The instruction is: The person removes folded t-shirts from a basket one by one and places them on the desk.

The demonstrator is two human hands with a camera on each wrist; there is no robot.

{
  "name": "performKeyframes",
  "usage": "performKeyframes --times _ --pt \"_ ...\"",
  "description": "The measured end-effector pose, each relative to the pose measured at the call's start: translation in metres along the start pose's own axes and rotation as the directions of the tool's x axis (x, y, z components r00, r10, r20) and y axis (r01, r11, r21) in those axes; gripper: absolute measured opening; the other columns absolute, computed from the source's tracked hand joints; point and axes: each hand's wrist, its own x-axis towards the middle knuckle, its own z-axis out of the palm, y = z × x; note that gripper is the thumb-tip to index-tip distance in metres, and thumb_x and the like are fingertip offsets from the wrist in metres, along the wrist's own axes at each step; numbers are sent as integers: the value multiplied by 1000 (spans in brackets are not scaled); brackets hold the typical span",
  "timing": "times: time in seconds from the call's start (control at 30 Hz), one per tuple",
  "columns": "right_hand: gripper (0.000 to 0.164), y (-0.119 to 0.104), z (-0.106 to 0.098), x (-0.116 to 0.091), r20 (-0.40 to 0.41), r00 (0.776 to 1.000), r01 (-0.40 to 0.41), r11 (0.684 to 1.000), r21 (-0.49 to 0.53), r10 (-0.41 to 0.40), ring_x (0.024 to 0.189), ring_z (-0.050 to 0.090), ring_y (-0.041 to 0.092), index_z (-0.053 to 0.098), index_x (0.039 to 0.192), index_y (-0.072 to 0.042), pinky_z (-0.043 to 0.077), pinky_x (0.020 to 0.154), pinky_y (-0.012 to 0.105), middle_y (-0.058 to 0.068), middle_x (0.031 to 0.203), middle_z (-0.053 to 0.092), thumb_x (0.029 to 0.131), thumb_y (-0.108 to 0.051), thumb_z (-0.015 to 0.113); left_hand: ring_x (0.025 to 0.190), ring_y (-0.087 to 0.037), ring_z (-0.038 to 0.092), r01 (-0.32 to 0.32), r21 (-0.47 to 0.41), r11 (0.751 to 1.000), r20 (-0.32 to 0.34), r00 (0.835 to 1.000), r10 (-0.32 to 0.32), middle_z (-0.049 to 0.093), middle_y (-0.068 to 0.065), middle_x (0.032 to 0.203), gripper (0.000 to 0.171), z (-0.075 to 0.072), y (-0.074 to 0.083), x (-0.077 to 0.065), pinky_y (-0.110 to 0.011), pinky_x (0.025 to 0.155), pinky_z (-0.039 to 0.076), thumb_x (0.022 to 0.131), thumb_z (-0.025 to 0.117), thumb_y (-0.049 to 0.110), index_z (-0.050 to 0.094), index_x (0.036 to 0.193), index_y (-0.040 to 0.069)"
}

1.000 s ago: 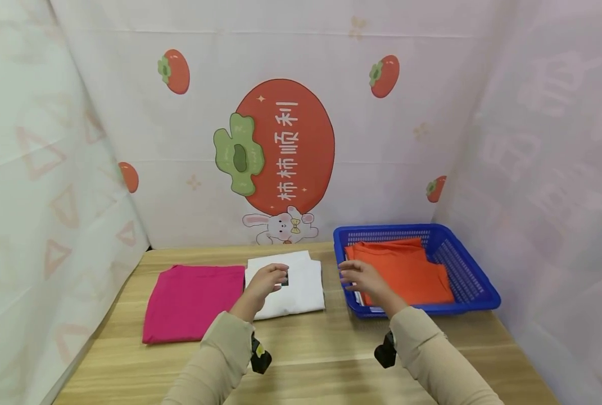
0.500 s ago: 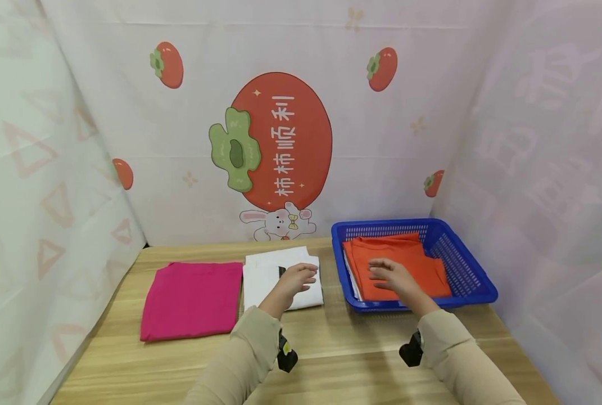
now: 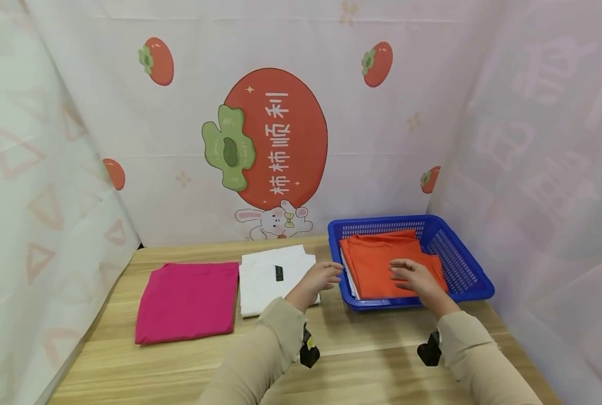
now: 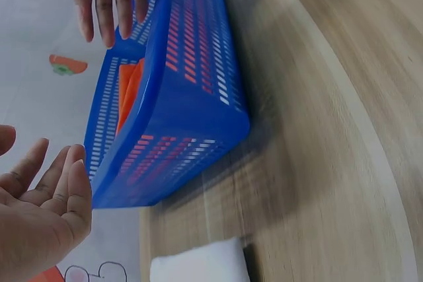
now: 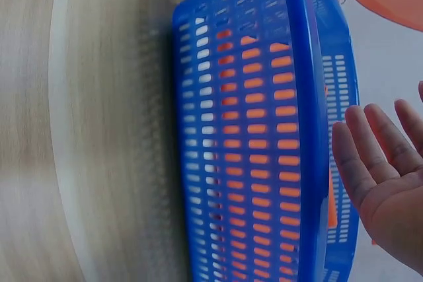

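My left hand (image 3: pixel 319 280) hovers in the gap between the folded white cloth (image 3: pixel 270 292) and the blue basket (image 3: pixel 374 305), holding nothing. Its fingers are relaxed and lightly bent. My right hand (image 3: pixel 418 281) is over the front of the basket, above a folded orange cloth (image 3: pixel 376 267), with nothing in its grasp. In the right wrist view its fingers (image 5: pixel 373 143) spread loosely beside the basket's rim. White fabric shows under the orange cloth through the basket's holes. A folded magenta cloth (image 3: pixel 189 301) lies left of the white one.
The wooden table (image 3: pixel 351 365) runs up to a printed backdrop curtain (image 3: pixel 189 112) with persimmon drawings. Side curtains (image 3: pixel 548 185) stand close on the left and right. The basket sits at the back right of the table.
Both hands have moved to the right, the left from above the white cloth toward the basket, the right from the basket's left edge to over the orange cloth. The view has shifted slightly.
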Motion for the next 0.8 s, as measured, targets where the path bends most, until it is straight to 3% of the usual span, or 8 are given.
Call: performKeyframes --times 0.2,0.33,0.53,0.73,0.77,0.8 --pt "52 3 -12 3 -21 1000 -15 999 -39 14 109 40 39 30 128 8 35 87 46 29 127 32 91 -26 43 95 -29 53 13 11 1000 12 1000 -13 54 -14 108 25 12 3 6 -38 79 42 86 48 11 55 105 -4" --pt "55 7 -21 6 -41 999 -21 996 -81 18 107 42 37 31 127 7 36 86 46 30 125 34 89 -31 44 97 -32 52 10 25 1000 14 1000 -10 53 -18 107 27 18 5 9 -37 80 42 87 45 9 53 107 -7" --pt "56 15 -32 12 -73 996 -57 985 -163 45 105 45 34 32 126 9 40 83 43 29 123 37 90 -32 42 92 -26 55 8 70 998 -10 1000 -7 54 -19 107 28 32 -6 28 -33 79 44 85 45 4 51 110 -8" --pt "51 11 -45 18 -62 997 -65 983 -170 55 109 38 41 30 126 11 37 85 46 33 124 32 92 -26 39 76 -15 58 -125 85 989 22 992 124 59 -8 93 23 36 -78 103 -26 63 48 82 55 11 59 101 0" --pt "50 11 -48 18 -63 997 -65 983 -169 55 109 38 42 29 126 11 37 85 46 33 125 32 92 -25 39 75 -14 58 -115 87 990 33 993 112 60 -6 91 23 36 -84 111 -26 62 48 82 56 13 60 101 1" --pt "50 10 -51 19 -65 996 -66 983 -173 55 109 38 42 28 126 12 37 85 46 34 125 31 92 -24 38 76 -14 57 -85 123 989 28 996 83 59 -6 92 22 38 -75 106 -28 64 47 82 55 12 60 101 2"
